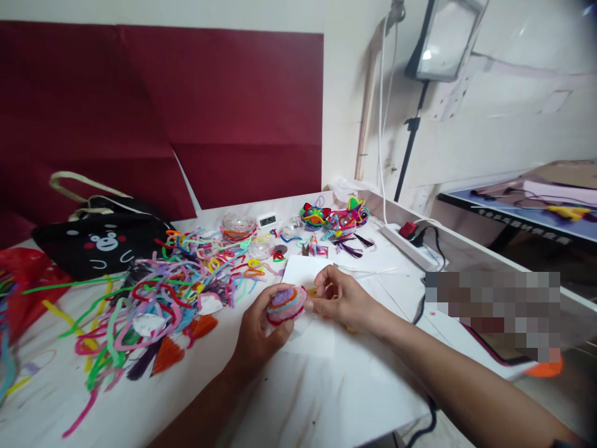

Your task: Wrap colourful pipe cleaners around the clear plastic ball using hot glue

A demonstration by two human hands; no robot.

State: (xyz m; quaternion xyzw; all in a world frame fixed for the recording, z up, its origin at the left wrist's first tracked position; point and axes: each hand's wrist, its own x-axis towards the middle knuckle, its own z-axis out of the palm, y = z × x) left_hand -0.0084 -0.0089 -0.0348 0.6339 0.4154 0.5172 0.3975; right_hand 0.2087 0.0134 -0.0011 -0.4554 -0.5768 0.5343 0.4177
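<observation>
My left hand [263, 326] is wrapped round a small rounded craft piece [286, 303] covered in coiled purple, orange, blue, pink and red fuzzy stems. At its right side is my right hand [333, 295], thumb and forefinger pinched together by the piece's edge. What that pinch holds is too small to make out. Something yellow shows just behind the right fingers. Both hands are above a white sheet [308, 270] on the marbled table [345, 404].
Colourful fuzzy stems [158, 305] and tassels [168, 356] spread over the left. Behind are clear domes [261, 247], a small clock [267, 220], finished colourful crafts [347, 218] and a black bag [107, 239]. A power strip [410, 246] lies at right.
</observation>
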